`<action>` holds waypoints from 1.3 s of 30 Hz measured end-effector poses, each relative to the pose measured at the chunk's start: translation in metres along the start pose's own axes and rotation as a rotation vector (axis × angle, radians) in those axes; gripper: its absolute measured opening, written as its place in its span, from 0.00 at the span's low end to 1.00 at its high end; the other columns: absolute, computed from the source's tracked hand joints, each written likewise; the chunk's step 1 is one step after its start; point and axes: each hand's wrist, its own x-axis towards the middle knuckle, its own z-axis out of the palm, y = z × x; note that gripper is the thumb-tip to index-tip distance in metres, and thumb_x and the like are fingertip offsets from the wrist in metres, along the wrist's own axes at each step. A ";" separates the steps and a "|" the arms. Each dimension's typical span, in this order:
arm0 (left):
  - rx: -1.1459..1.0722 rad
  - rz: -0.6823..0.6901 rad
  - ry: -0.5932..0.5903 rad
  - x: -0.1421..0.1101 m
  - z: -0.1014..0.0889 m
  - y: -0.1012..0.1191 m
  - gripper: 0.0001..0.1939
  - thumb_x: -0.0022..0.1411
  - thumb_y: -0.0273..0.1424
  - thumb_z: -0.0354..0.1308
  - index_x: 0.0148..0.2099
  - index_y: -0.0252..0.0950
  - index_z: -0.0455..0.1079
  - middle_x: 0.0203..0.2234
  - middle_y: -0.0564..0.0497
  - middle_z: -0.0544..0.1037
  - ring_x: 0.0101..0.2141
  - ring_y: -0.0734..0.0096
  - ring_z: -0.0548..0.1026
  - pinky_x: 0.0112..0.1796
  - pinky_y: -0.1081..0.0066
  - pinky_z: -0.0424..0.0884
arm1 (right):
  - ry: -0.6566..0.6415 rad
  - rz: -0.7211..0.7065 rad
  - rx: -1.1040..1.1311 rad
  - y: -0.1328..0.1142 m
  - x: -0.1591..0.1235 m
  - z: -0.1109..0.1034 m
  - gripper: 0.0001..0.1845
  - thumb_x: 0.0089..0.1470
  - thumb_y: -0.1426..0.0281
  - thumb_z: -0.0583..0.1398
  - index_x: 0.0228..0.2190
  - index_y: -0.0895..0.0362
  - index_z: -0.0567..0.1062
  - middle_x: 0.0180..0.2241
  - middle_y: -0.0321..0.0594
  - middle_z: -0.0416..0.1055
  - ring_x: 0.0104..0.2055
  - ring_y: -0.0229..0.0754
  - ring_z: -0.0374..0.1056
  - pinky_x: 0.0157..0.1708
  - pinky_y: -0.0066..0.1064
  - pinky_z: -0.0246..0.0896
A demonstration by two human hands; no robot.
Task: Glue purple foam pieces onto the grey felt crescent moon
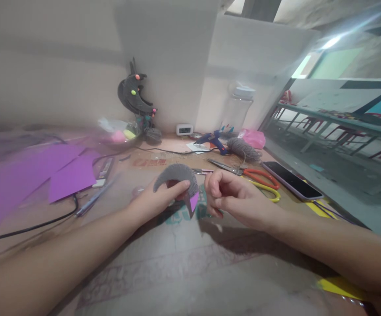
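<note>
My left hand (164, 199) is closed on a grey crescent shape (177, 175) wrapped in grey yarn, with a purple tip showing at its lower right end. It holds the piece just above the table, near the middle. My right hand (233, 195) sits right beside the crescent with its fingers curled in a pinch. What it pinches is too small to make out. A ball of grey yarn (244, 149) lies further back on the table.
Purple paper sheets (72, 175) lie at the left beside a black cable (45, 224). Behind are orange scissors (259, 175), a phone (292, 180), a blue glue gun (215, 140), a small clock (184, 129), a plastic jar (238, 112) and a finished dark crescent ornament (134, 96).
</note>
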 end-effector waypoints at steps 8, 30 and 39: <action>-0.009 -0.034 0.006 0.000 0.001 0.003 0.20 0.61 0.46 0.54 0.23 0.38 0.65 0.21 0.54 0.72 0.26 0.68 0.69 0.33 0.70 0.65 | 0.244 -0.142 -0.515 0.003 0.013 -0.023 0.04 0.54 0.76 0.58 0.32 0.55 0.72 0.27 0.32 0.65 0.26 0.33 0.61 0.26 0.27 0.57; -0.047 -0.005 0.001 0.005 0.004 -0.004 0.21 0.60 0.46 0.55 0.23 0.38 0.66 0.20 0.53 0.71 0.25 0.70 0.69 0.30 0.70 0.64 | 0.244 -0.293 -0.819 0.033 0.016 -0.038 0.11 0.52 0.79 0.54 0.26 0.56 0.73 0.27 0.34 0.69 0.31 0.37 0.65 0.34 0.30 0.59; -0.046 0.035 0.007 0.003 0.002 -0.001 0.19 0.61 0.45 0.55 0.24 0.38 0.65 0.22 0.53 0.72 0.28 0.68 0.71 0.34 0.70 0.67 | 0.123 -0.239 -0.871 0.029 0.019 -0.035 0.10 0.62 0.67 0.57 0.35 0.56 0.76 0.36 0.40 0.73 0.41 0.42 0.69 0.43 0.34 0.62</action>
